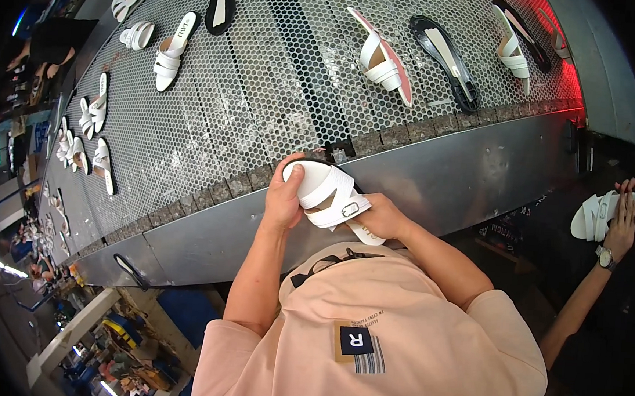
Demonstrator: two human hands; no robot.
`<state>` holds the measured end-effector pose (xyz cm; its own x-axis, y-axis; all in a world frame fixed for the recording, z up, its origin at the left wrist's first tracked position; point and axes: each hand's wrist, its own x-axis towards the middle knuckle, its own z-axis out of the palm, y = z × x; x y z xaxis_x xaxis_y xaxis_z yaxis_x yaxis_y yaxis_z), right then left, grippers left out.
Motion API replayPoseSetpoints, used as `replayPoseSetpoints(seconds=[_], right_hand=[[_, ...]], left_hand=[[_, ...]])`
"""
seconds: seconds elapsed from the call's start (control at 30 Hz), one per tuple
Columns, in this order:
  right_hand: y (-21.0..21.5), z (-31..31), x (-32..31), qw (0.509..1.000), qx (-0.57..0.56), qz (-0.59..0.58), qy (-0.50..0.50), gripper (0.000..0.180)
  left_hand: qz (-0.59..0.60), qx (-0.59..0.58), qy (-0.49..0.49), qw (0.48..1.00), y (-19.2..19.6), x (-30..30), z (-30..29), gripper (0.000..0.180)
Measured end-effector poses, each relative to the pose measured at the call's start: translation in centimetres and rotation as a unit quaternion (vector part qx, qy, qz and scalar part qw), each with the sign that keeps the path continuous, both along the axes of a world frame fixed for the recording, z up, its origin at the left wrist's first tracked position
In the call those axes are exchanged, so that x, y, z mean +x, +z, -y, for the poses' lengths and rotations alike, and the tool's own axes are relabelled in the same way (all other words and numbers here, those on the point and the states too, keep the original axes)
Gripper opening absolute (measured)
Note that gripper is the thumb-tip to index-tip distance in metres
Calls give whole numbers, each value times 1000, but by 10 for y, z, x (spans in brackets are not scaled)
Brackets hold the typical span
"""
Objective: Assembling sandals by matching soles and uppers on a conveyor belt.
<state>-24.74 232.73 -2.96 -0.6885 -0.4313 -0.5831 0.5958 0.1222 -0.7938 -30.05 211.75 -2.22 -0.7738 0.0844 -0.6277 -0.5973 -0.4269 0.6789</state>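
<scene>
White sandal (330, 194) between both hands (gripped)

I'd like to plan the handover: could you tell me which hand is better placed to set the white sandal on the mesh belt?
Probably left: the left hand grips the white sandal at the mesh belt edge.

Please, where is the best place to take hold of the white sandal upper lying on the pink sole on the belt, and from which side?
Probably at the looped straps of the white upper on the pink sole, coming from above. They arch up from the thin sole on the perforated belt, so fingers can close around them; the sole itself lies nearly flat.
</scene>
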Motion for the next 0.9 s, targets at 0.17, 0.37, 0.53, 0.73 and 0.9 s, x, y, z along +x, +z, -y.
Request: replayPoseSetpoints(seconds=[0.17,0.37,0.53,0.73,0.9], right_hand=[[-6,-4,2,1000,7,-11,14,23],[-1,-8,-5,997,29,-26,66,25],[1,-14,-8,996,19,-36,82,26],[-4,-23,-10,993,36,-64,95,29],[-2,-32,-15,984,56,-94,142,27]], left_hand=[[-69,-263,-239,932,34,-29,11,30],[-63,-378,-408,828,65,-48,-1,25],[-65,-353,-375,855,60,-41,2,22],[-87,-347,-364,860,55,-38,-2,22],[-90,-397,-468,784,71,-51,-19,19]])
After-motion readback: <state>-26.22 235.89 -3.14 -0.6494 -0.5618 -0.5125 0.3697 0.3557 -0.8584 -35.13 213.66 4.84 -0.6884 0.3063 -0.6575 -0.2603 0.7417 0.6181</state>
